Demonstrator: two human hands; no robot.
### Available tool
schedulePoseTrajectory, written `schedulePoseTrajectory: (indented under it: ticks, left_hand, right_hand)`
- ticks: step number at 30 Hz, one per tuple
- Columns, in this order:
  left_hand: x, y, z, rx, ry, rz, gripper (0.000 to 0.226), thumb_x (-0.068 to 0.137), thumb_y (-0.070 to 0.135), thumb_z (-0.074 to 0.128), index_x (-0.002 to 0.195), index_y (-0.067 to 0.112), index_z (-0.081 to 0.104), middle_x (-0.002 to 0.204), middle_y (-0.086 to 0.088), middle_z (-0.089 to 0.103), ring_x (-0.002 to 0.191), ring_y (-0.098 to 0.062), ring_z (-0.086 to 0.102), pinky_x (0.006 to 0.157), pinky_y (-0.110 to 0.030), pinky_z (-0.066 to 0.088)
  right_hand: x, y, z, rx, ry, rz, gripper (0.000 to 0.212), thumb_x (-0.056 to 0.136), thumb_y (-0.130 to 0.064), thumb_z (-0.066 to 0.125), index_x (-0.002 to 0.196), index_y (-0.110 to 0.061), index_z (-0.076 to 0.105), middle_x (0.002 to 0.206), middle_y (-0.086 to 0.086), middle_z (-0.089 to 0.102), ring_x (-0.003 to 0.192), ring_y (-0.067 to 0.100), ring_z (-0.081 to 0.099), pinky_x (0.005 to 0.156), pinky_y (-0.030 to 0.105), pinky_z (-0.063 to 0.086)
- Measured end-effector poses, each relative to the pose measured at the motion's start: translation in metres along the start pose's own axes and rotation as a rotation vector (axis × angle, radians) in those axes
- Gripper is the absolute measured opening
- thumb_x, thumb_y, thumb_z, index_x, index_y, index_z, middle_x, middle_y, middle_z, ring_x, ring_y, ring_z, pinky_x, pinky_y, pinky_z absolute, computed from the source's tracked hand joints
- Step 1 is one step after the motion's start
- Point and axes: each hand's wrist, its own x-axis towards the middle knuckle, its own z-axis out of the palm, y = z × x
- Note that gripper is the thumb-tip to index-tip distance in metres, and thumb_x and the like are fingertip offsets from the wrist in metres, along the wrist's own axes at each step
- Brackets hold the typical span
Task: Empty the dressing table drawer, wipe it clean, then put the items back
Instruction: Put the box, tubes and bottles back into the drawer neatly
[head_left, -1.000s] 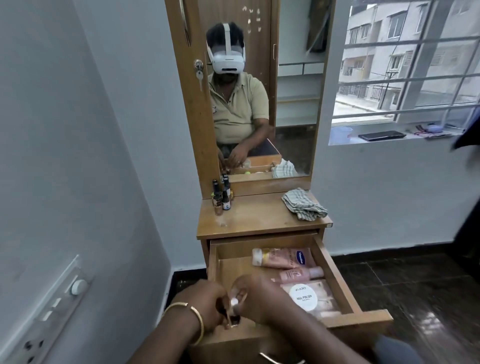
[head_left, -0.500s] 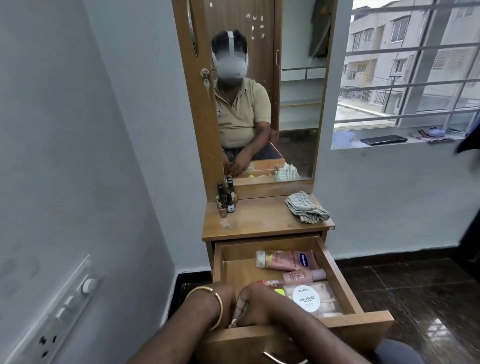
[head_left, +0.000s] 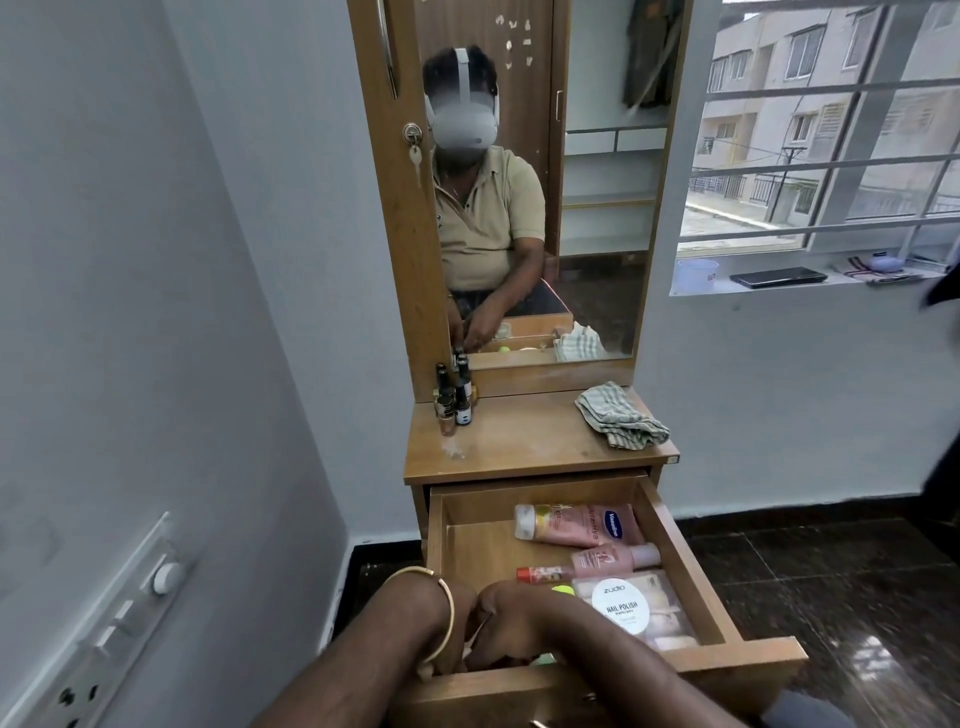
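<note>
Both hands are now reaching deeper into the near left corner of the drawer (head_left: 691, 561) than a second ago. Left hand (head_left: 457, 618) and right hand (head_left: 506, 626) are touching, fingers curling downward; what they are gripping cannot be told. Along the drawer's right side a Vaseline tube (head_left: 576, 524), pink bottle (head_left: 615, 558) and nail polish box (head_left: 636, 608) are lying. On the worktop (head_left: 524, 447), small bottles (head_left: 453, 396) are standing at the back left corner, a cloth (head_left: 618, 415) lying back right.
</note>
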Motion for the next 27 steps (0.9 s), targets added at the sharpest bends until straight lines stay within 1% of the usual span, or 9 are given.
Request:
schedulePoseTrajectory:
  ticks: [2,5,7,9,13,15,18,21,27]
  left_hand:
    - [0.003,-0.002,-0.004,-0.015,0.043,-0.003,0.06,0.08,0.006,0.071,0.136,0.015,0.052,0.125,-0.009,0.063,0.111,-0.028,0.062,0.087,-0.036,0.052]
    - [0.002,-0.01,-0.012,-0.071,0.169,0.014,0.07,0.081,0.002,0.07,0.143,0.016,0.043,0.133,-0.007,0.058,0.119,-0.026,0.057,0.095,-0.037,0.05]
    - [0.001,-0.02,-0.019,-0.129,0.28,0.031,0.062,0.085,0.01,0.068,0.142,0.019,0.046,0.133,-0.004,0.058,0.117,-0.023,0.057,0.096,-0.035,0.05]
    - [0.003,-0.034,-0.028,-0.209,0.411,0.028,0.051,0.088,0.027,0.067,0.136,0.026,0.051,0.127,0.002,0.061,0.112,-0.018,0.059,0.094,-0.034,0.05]
    - [0.015,-0.056,-0.05,-0.339,0.738,-0.01,0.042,0.088,0.043,0.062,0.129,0.037,0.054,0.117,0.01,0.061,0.105,-0.014,0.059,0.09,-0.035,0.051]
    - [0.025,-0.062,-0.062,-0.359,0.915,-0.036,0.041,0.09,0.041,0.058,0.131,0.037,0.054,0.121,0.007,0.058,0.106,-0.016,0.058,0.089,-0.034,0.05]
    - [0.041,-0.067,-0.078,-0.363,1.11,-0.071,0.039,0.092,0.037,0.057,0.131,0.033,0.056,0.125,0.002,0.053,0.105,-0.02,0.058,0.085,-0.034,0.051]
    - [0.062,-0.07,-0.092,-0.345,1.201,-0.133,0.046,0.09,0.036,0.061,0.135,0.029,0.053,0.129,-0.003,0.048,0.107,-0.025,0.056,0.081,-0.035,0.05]
    - [0.091,-0.072,-0.103,-0.264,1.26,-0.186,0.048,0.091,0.038,0.06,0.136,0.025,0.053,0.145,-0.007,0.041,0.121,-0.029,0.048,0.091,-0.039,0.048]
  right_hand:
    - [0.004,0.004,-0.002,-0.006,-0.01,0.0,0.045,0.082,-0.028,0.076,0.124,-0.016,0.066,0.118,0.009,0.071,0.092,0.019,0.065,0.082,0.03,0.055]
    - [0.005,0.005,-0.005,0.055,-0.042,0.026,0.054,0.08,-0.028,0.08,0.129,-0.019,0.059,0.124,0.009,0.068,0.101,0.023,0.066,0.095,0.039,0.055]
    - [0.001,0.004,-0.011,0.036,-0.017,0.027,0.059,0.077,-0.03,0.083,0.129,-0.021,0.057,0.126,0.005,0.067,0.109,0.022,0.065,0.099,0.043,0.052]
    - [-0.003,0.0,-0.023,0.014,0.04,-0.005,0.053,0.078,-0.029,0.082,0.125,-0.022,0.059,0.12,0.001,0.068,0.108,0.019,0.064,0.098,0.042,0.052]
    - [-0.008,-0.021,-0.063,0.062,0.349,-0.077,0.023,0.086,-0.026,0.073,0.104,-0.03,0.059,0.1,-0.007,0.063,0.088,0.01,0.062,0.081,0.031,0.056]
    - [-0.001,-0.034,-0.087,0.097,0.588,-0.081,0.028,0.086,-0.028,0.073,0.111,-0.03,0.06,0.102,-0.007,0.063,0.09,0.01,0.062,0.078,0.031,0.055]
    - [0.017,-0.045,-0.118,-0.124,0.849,-0.12,0.047,0.088,-0.032,0.071,0.131,-0.034,0.052,0.118,-0.008,0.061,0.105,0.012,0.059,0.087,0.036,0.054]
    - [0.048,-0.052,-0.138,-0.315,0.962,-0.166,0.063,0.089,-0.025,0.069,0.144,-0.031,0.04,0.134,0.002,0.05,0.117,0.025,0.054,0.09,0.038,0.05]
    - [0.092,-0.05,-0.15,-0.501,1.041,-0.187,0.073,0.084,-0.015,0.065,0.149,-0.028,0.034,0.132,0.008,0.039,0.105,0.028,0.054,0.083,0.041,0.053]
